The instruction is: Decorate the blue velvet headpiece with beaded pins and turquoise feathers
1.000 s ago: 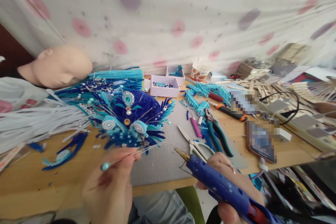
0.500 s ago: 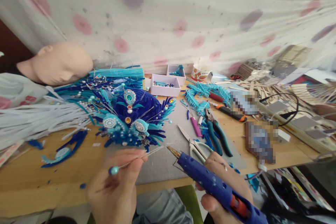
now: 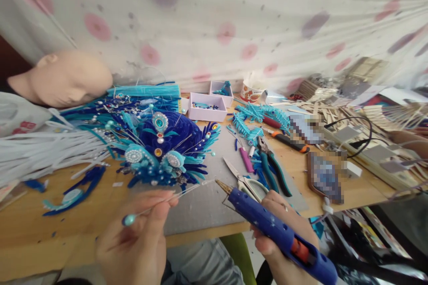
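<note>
At the near edge of a cluttered wooden table point(image 3: 26, 240), a person's left hand point(image 3: 133, 245) is pinched shut on a thin silver wire stem tipped with a pale blue pearl bead point(image 3: 129, 219), the bare end of the wire slanting up towards the brass nozzle of a blue hot-glue gun point(image 3: 274, 227). The right hand point(image 3: 284, 236) is wrapped closed round the gun's grip, a finger by the red trigger, the nozzle hanging just short of the wire tip above a grey cutting mat point(image 3: 207, 205).

The risks look plain enough from here. The wire is fine and long, held far from its free end, so it may well waver and miss the nozzle, leaving glue to drip onto the mat or string across the ornate blue-and-teal beaded velvet headpiece point(image 3: 163, 151) lying just behind. The left fingertips sit close enough to the hot tip that a slip of either hand could burn them. Silver scissors with white handles point(image 3: 245, 181) and teal-handled pliers point(image 3: 272, 171) lie right beside the gun hand towards the table's right side; a nudge could knock them off the edge. The gun's cord is out of view, so whether it could snag I cannot tell.
</note>
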The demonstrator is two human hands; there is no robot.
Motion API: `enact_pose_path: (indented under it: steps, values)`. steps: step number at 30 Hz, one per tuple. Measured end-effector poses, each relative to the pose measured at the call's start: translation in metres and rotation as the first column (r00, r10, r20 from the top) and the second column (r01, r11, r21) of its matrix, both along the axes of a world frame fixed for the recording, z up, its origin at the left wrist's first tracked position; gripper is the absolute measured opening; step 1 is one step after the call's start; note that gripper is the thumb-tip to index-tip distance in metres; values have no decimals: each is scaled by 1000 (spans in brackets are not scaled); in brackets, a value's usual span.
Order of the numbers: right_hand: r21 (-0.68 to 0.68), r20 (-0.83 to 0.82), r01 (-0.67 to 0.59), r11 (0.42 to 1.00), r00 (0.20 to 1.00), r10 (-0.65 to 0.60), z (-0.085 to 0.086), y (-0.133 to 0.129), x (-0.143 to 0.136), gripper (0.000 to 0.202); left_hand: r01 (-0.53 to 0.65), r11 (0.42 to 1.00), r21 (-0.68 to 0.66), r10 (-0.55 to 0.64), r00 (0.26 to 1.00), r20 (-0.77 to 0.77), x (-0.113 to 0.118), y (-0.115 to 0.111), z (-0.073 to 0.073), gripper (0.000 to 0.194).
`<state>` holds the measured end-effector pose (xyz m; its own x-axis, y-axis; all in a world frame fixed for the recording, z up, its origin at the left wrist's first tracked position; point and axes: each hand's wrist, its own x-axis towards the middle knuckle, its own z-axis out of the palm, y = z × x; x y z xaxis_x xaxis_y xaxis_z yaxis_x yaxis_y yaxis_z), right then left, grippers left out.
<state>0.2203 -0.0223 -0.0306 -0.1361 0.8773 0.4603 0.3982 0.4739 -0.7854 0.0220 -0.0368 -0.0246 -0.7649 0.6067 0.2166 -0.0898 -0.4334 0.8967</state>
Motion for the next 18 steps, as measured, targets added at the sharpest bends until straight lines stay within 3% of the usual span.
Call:
enact_pose_path:
  steps: [7,14,18]
  values:
    - [19,-53,26,999,998,-25,5,2,-4,59,-26,999,-32,28,997,73,3,-1,3,16]
    - [-173,-289,-53,983,957,1,1,-2,-3,60,20,995,-96,-8,992,123,2,5,-5,15]
    - [-213,-281,-68,975,960,5,3,-3,-4,60,90,994,-65,-81,989,126,3,5,-7,17]
